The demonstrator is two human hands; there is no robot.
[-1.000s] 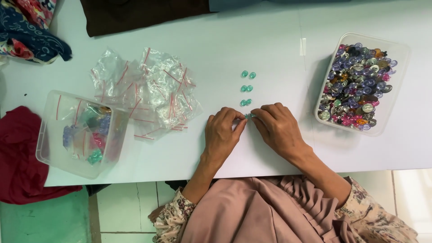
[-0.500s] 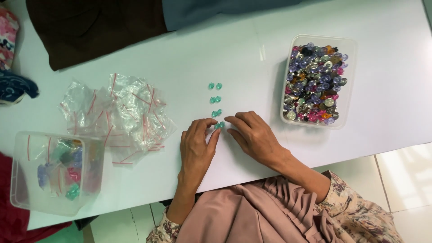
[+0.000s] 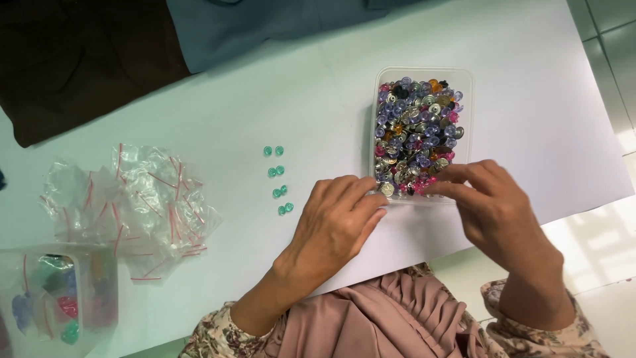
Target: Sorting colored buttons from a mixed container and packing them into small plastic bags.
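Crumpled clear bags [image 3: 142, 205]; perhaps brown cloth [image 3: 79, 59].

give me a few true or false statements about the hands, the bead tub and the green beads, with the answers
1. Both hands are at the near edge of the clear tub of mixed beads. True: the left hand and the right hand both have fingertips at it.
2. The green beads lie in one long single row. False: they lie in four pairs, one below the other.
3. The green beads lie on the white table outside the tub. True.
4. The pile of small plastic bags lies between the two hands. False: it lies off to the left of the left hand.
5. The tub holds only green beads. False: mostly purple, silver and pink.
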